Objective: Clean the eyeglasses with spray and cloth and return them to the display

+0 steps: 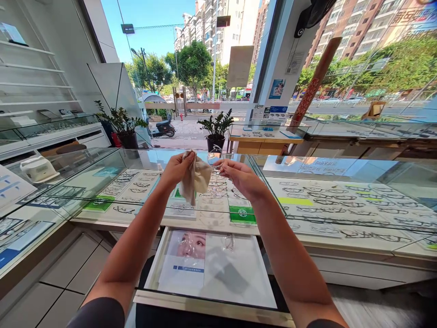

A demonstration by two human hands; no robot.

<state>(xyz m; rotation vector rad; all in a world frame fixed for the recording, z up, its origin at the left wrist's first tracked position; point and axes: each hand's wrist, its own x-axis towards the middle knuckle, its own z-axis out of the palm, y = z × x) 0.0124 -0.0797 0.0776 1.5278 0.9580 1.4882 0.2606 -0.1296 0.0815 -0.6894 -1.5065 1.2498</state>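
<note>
pinching a clear lens [215, 157] at its 4 o'clock rim, the right hand [241, 176] faces the left hand [176, 167], fisted round a cloth [198, 180] just at the lens's 8 o'clock.

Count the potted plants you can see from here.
2. One potted plant stands past the glass counter, left of the left hand holding the cloth; the other plant stands just beyond the right hand holding the lens. More may be hidden.

Dark grey short sleeves [99, 314] on both upper arms; left hand [177, 169] and right hand [241, 176] bare.
</note>
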